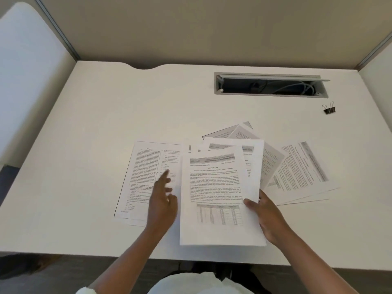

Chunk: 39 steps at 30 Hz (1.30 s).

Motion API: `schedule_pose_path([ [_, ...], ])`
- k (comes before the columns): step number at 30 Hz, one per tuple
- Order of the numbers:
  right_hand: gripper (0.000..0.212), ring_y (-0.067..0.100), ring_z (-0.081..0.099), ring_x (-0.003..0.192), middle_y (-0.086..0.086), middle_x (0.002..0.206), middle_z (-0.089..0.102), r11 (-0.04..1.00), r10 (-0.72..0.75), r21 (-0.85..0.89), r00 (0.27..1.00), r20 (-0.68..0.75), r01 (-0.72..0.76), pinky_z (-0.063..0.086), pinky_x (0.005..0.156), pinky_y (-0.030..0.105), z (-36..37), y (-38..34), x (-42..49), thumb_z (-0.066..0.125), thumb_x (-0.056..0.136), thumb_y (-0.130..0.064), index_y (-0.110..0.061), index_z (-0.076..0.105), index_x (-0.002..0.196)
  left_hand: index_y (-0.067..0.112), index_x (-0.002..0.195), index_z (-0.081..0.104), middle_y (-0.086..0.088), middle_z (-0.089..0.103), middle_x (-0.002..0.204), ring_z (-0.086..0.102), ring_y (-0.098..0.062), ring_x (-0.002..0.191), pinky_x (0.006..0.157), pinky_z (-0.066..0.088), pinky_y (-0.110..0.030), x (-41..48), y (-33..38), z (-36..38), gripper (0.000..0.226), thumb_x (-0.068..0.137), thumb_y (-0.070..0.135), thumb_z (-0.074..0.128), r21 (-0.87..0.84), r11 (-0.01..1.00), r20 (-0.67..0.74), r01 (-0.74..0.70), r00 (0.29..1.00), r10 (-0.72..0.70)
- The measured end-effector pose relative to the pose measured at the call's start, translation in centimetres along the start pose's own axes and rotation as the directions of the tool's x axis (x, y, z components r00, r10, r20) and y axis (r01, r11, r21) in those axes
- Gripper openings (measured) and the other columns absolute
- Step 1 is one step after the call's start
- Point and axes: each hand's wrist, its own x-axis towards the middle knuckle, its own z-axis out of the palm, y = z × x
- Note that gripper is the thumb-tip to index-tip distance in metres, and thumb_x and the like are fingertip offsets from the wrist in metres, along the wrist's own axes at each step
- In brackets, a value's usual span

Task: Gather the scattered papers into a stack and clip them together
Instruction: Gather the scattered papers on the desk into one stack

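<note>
While right hand (267,217) pinches paper stack (218,194), left hand (162,200) fingers spread wide

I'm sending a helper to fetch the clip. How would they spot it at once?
Start at the grey cable slot set into the white desk. Just below its right end sits the binder clip, alone, far from the papers. It is the only small black thing there, with two wire loops.

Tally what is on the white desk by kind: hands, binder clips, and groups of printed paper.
Hands: 2, the left hand and the right hand
Black binder clip: 1
Groups of printed white paper: 3, namely the held stack, the left sheet and the right fan
Total: 6
</note>
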Motion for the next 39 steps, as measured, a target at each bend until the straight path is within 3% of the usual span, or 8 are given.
schedule_pose_path([
  [3,0.039,0.027,0.07,0.118,-0.001,0.128,0.073,0.999,-0.047,0.03,0.997,0.066,0.045,0.05,0.106,0.054,-0.2,-0.6,-0.7,0.063,0.099,-0.012,-0.03,0.062,0.134,0.022,0.126,0.063,-0.011,0.074,0.12,0.072,-0.03,0.103,0.09,0.058,-0.045,2.1,1.6,-0.9,0.023,0.104,0.027,0.057,-0.408,0.775,0.172,0.483,0.874,-0.454],
  [6,0.037,0.027,0.071,0.117,0.002,0.128,0.074,0.997,-0.058,0.058,0.993,0.104,0.052,0.051,0.104,0.051,-0.1,-1.4,-1.4,0.062,0.1,-0.015,-0.026,0.063,0.134,0.017,0.128,0.065,-0.013,0.077,0.117,0.073,-0.035,0.107,0.092,0.058,-0.047,2.8,3.2,-1.5,0.03,0.105,0.031,0.054,-0.507,0.618,0.433,0.601,0.797,-0.421],
  [10,0.031,0.026,0.071,0.117,0.003,0.126,0.075,0.997,-0.02,0.076,0.994,0.11,0.012,0.048,0.108,0.051,0.2,-1.8,-1.6,0.059,0.102,-0.028,-0.021,0.066,0.132,0.027,0.123,0.064,-0.003,0.077,0.122,0.072,-0.029,0.112,0.1,0.056,-0.05,3.0,4.0,-0.5,0.035,0.1,0.003,0.057,-0.442,0.702,0.465,0.558,0.812,-0.353],
  [20,0.033,0.015,0.06,0.124,-0.009,0.131,0.067,0.972,-0.164,-0.183,0.984,-0.069,0.149,0.046,0.103,0.031,2.4,-2.0,-0.4,0.057,0.102,-0.01,-0.033,0.061,0.125,0.027,0.106,0.072,0.008,0.081,0.099,0.078,-0.012,0.089,0.089,0.063,-0.047,3.3,5.5,1.2,0.015,0.093,0.024,0.076,-0.348,0.856,0.233,0.383,0.919,-0.317],
  [25,0.035,0.017,0.067,0.118,-0.009,0.123,0.074,0.958,-0.285,-0.067,0.948,-0.14,0.278,0.05,0.108,0.046,2.9,-5.2,-0.5,0.061,0.099,-0.008,-0.032,0.067,0.124,0.022,0.126,0.066,0.004,0.079,0.115,0.077,-0.018,0.102,0.089,0.063,-0.051,4.8,8.8,-0.8,0.027,0.099,0.019,0.066,-0.375,0.91,0.197,0.178,0.974,-0.109],
  [31,0.038,0.014,0.065,0.123,-0.007,0.128,0.072,0.837,-0.546,-0.032,0.828,-0.127,0.547,0.048,0.104,0.035,3.0,-8.9,-2.5,0.058,0.101,-0.005,-0.026,0.063,0.132,0.025,0.125,0.06,0.006,0.076,0.118,0.072,-0.018,0.11,0.087,0.062,-0.034,4.7,12.7,-3.6,0.03,0.098,0.014,0.063,-0.539,0.835,0.062,-0.107,0.984,0.166],
  [37,0.046,-0.006,0.061,0.113,-0.033,0.116,0.066,0.8,-0.545,-0.357,0.833,-0.095,0.483,0.049,0.097,0.029,3.0,-5.3,-0.7,0.055,0.1,-0.003,-0.042,0.055,0.125,0.02,0.137,0.053,0.012,0.068,0.122,0.064,0.0,0.114,0.098,0.059,-0.037,3.0,7.9,-1.0,0.046,0.094,0.006,0.062,-0.256,0.966,0.125,-0.042,0.989,0.076],
  [39,0.032,0.007,0.064,0.108,-0.021,0.112,0.068,0.771,-0.56,-0.437,0.82,-0.119,0.463,0.052,0.094,0.037,3.0,-4.5,-0.1,0.052,0.103,-0.007,-0.029,0.056,0.126,0.02,0.142,0.053,0.014,0.067,0.123,0.061,0.012,0.111,0.095,0.058,-0.027,2.8,7.0,-0.3,0.046,0.099,0.004,0.058,-0.185,0.982,0.13,-0.037,0.99,0.061],
])
